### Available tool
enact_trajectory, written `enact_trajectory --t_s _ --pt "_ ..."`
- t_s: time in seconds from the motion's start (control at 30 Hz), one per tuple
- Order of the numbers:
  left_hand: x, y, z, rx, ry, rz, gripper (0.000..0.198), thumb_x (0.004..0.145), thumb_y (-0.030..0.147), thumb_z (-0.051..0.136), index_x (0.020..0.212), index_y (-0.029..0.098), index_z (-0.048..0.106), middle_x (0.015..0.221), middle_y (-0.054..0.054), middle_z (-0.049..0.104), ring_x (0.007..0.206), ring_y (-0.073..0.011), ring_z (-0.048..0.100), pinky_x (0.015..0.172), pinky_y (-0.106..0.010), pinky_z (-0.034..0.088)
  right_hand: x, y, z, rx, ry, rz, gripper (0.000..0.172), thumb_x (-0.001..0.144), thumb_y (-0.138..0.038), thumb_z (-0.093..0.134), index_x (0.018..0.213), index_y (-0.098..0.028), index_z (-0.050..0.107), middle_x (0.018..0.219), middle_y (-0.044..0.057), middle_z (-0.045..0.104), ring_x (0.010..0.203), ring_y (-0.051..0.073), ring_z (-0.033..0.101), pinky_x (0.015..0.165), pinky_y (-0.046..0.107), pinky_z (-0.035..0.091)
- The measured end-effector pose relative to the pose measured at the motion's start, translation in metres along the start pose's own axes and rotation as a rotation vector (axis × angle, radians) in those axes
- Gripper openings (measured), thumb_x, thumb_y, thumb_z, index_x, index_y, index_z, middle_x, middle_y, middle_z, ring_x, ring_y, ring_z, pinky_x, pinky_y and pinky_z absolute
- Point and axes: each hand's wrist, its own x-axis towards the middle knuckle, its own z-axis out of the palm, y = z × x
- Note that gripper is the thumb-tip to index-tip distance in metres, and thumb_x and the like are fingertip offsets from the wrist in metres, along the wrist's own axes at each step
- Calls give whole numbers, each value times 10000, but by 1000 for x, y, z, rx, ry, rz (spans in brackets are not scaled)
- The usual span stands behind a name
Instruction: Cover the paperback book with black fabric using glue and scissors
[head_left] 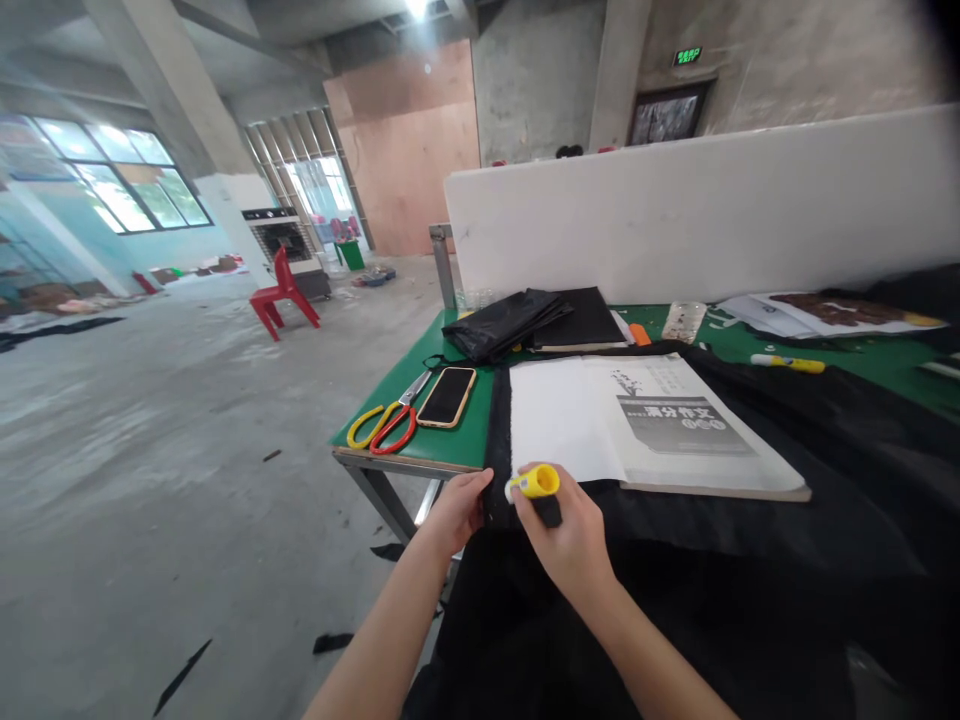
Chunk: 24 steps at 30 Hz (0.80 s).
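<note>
A yellow glue stick (538, 482) is gripped in my right hand (576, 540), its white end tilted down toward the left edge of a black cloth (675, 525). My left hand (456, 512) pinches that edge near the table's front corner; some of its fingers are hidden. On the cloth lies an open book (686, 430), its blank white page (562, 410) on the left and a printed page on the right. Left of the cloth are a phone (447, 397) and scissors (390, 412) with one yellow and one red handle.
Folded black material (510, 322) and a black-covered book (589, 318) lie at the back of the green table (420, 350). Another yellow stick (787, 363) and papers (810, 315) are at the right. A white panel (697, 215) stands behind. Black scraps (334, 642) litter the floor.
</note>
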Motion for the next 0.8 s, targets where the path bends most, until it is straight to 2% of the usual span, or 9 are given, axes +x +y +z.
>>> enact_trajectory --t_s 0.1,0.27,0.5,0.57,0.7,0.8 --pt "-4 3 3 -27 -26 33 248 629 313 761 666 117 614 567 6 585 507 -93 538 494 -199 392 7 8 20 -54 -43 -49 180 871 -238 491 1049 -215 507 966 78 593 926 217 568 830 368 484" --pt "-10 6 10 -62 -4 73 311 555 315 794 564 125 549 496 43 506 475 -72 473 486 -202 358 -10 18 41 -191 -131 -158 234 886 -175 435 1118 -179 469 1000 111 581 933 237 541 837 421 473" --pt "-9 2 14 -61 78 87 330 571 316 787 572 155 498 477 70 480 467 -70 470 479 -205 344 -26 22 34 -217 -136 -255 313 861 -123 444 1173 -142 428 1051 136 568 1007 249 516 876 441 465" --pt "-7 0 14 -50 91 94 320 587 323 778 573 159 504 468 71 485 448 -70 462 467 -207 342 -34 23 33 -215 -165 -236 306 859 -118 444 1164 -139 441 1053 134 567 1004 247 518 879 440 465" --pt "-4 -1 12 -28 51 79 263 619 343 756 660 136 599 557 7 598 519 -124 544 527 -246 409 -58 20 26 -180 -232 -165 211 860 -134 457 1065 -145 505 937 112 583 884 231 556 781 411 498" --pt "-3 -1 11 -22 21 69 270 619 351 756 682 124 626 605 -25 634 558 -147 571 563 -264 432 -61 10 13 -69 -201 -137 234 845 -126 487 1075 -158 508 953 97 584 903 213 560 801 380 493"
